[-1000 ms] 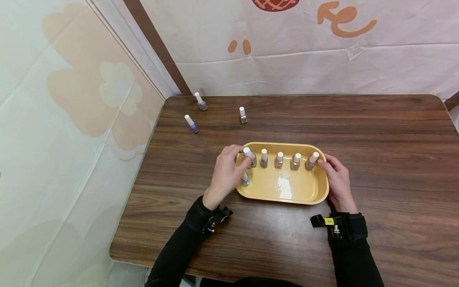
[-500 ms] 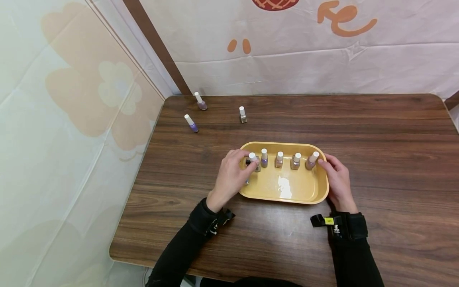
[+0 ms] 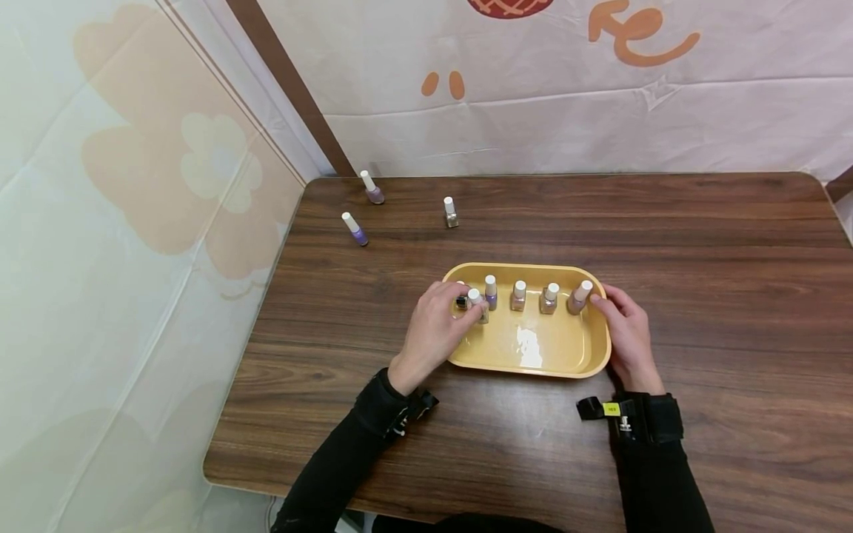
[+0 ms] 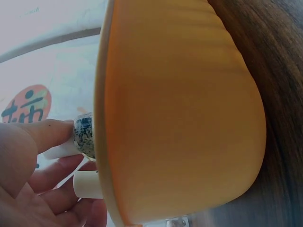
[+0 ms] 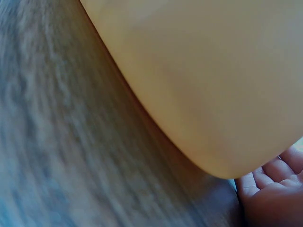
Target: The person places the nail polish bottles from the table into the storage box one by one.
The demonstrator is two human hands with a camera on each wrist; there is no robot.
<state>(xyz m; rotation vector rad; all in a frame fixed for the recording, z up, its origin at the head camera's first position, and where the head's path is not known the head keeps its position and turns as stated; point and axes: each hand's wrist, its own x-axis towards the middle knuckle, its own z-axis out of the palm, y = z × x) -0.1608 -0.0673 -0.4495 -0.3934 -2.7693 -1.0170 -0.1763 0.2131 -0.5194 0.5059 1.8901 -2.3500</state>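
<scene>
My left hand (image 3: 436, 322) pinches a nail polish bottle (image 3: 483, 314) by its white cap, over the left part of a yellow tray (image 3: 533, 374). Dark glitter shows in that bottle (image 4: 84, 136) in the left wrist view, beside another white cap (image 4: 88, 184). With thumb at the rim and fingers along the outer wall, my right hand (image 3: 626, 337) holds the tray's right end. Along the far side of the tray stand a purple bottle (image 3: 491, 293), two pinkish ones, (image 3: 518, 296) and a mauve bottle (image 3: 577, 298) leaning at the right. Another bottle is partly hidden behind my left fingers.
Beyond the tray on the wooden table (image 3: 700, 244) stand three more bottles: a mauve one (image 3: 373, 190), a purple one (image 3: 356, 231) and a glittery one (image 3: 451, 215). A printed cloth (image 3: 566, 133) hangs behind the table, another along the left.
My left hand has moved right and slightly nearer me, carrying the glitter bottle. A bottle in the tray's near left part has become hidden behind this hand. My right hand stays in place.
</scene>
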